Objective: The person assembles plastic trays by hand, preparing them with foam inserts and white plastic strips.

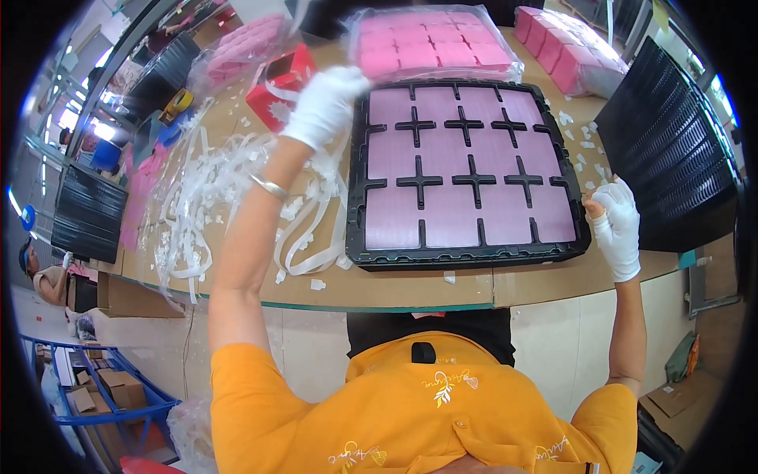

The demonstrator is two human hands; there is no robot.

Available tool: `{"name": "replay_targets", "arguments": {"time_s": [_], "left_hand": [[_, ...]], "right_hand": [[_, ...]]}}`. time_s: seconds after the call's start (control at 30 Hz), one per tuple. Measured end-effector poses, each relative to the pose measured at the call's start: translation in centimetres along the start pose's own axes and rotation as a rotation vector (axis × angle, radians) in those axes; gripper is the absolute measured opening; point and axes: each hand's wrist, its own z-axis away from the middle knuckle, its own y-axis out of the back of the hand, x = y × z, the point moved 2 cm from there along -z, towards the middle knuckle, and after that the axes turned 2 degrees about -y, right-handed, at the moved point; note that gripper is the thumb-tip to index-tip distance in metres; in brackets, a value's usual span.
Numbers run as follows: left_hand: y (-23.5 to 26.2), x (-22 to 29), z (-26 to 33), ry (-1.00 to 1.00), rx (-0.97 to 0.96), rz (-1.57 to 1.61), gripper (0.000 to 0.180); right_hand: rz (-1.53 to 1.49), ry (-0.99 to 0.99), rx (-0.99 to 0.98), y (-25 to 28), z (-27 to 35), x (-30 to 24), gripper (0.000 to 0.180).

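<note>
A black plastic tray (466,258) lies flat in front of me. Pink sheets or blocks (430,150) fill its compartments, with black cross-shaped dividers between them. My left hand (328,103), in a white glove, is raised by the tray's far left corner. Its fingers are curled and slightly blurred; anything within them is hidden. My right hand (617,225), gloved with the thumb tip bare, is beside the tray's right edge. Its fingers are bent closed, and I cannot tell whether they hold anything or touch the rim.
Tangled white strips (197,197) and paper scraps cover the table's left side. A red box (280,87) stands beyond my left hand. Bagged pink blocks (430,43) lie behind the tray, and another pink pack (568,51) is far right. Stacked black trays (671,150) stand at right.
</note>
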Motion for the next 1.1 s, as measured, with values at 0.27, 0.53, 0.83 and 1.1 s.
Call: {"name": "replay_targets", "arguments": {"time_s": [0.27,0.53,0.83,1.1], "left_hand": [[-3.4,1.2,-0.6,-0.087,-0.165,-0.089,0.03],[-4.6,1.7,-0.4,0.009,-0.25,-0.003,0.017],[-5.2,1.5,0.2,0.088,-0.292,-0.016,0.016],[3.3,3.8,2.6,0.019,-0.179,0.085,0.026]], "right_hand": [[-0.087,-0.025,0.045,-1.7,-3.6,1.0,0.014],[0.241,0.13,-0.083,-8.7,-12.4,7.0,0.018],[0.366,0.159,-0.182,-13.8,-15.0,6.7,0.017],[0.358,0.361,-0.053,-6.9,-10.7,4.7,0.016]]}}
